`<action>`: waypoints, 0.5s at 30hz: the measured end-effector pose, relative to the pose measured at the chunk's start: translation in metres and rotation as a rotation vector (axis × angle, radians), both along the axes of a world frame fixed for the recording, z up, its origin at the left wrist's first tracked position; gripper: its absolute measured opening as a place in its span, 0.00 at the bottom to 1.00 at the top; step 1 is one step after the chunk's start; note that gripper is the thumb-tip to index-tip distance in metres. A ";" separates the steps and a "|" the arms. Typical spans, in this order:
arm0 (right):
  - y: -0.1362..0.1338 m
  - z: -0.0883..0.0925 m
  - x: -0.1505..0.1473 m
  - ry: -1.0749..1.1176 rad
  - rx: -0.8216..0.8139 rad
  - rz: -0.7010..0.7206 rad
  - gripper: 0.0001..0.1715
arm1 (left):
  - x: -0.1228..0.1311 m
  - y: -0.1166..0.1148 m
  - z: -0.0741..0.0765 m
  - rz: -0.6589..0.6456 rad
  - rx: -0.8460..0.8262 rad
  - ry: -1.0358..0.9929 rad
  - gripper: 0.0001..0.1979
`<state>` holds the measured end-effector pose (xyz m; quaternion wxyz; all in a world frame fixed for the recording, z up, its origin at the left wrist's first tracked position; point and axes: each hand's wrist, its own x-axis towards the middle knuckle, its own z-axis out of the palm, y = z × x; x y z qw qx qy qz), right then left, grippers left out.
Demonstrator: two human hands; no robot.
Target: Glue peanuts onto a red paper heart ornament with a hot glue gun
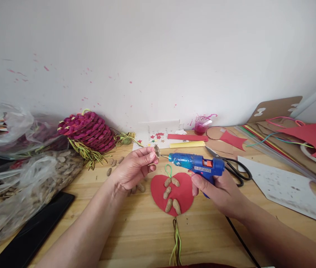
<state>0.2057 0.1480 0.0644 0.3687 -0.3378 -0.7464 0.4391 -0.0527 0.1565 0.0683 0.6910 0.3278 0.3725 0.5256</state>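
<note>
Between the thumb and fingers of my left hand [138,166] is a peanut [157,150], held up above the table. My right hand [224,191] grips a blue glue gun [192,163] by its handle. The gun's nozzle points left, at or very close to the peanut; I cannot tell whether it touches. Below both hands lies a red paper heart [158,190] with several peanuts [176,206] on it. A green loop [168,170] sits at its top and a yarn tassel [176,243] trails from its bottom point.
Loose peanuts [139,187] lie behind my left wrist. Stacked magenta peanut-covered hearts [88,132] and a plastic bag of peanuts [63,167] stand left. Scissors [237,169], a pink cup [200,127], red paper strip [187,137] and white sheet [283,190] lie behind and right.
</note>
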 end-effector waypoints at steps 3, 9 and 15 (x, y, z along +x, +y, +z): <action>0.003 -0.003 0.000 -0.020 -0.042 -0.030 0.27 | 0.001 0.000 0.001 0.005 0.007 0.023 0.20; 0.011 -0.011 0.001 -0.120 -0.099 -0.106 0.29 | 0.004 -0.006 0.003 -0.031 0.032 0.184 0.20; 0.020 -0.023 -0.003 -0.096 -0.239 -0.134 0.30 | 0.016 -0.018 0.010 -0.189 0.253 0.671 0.05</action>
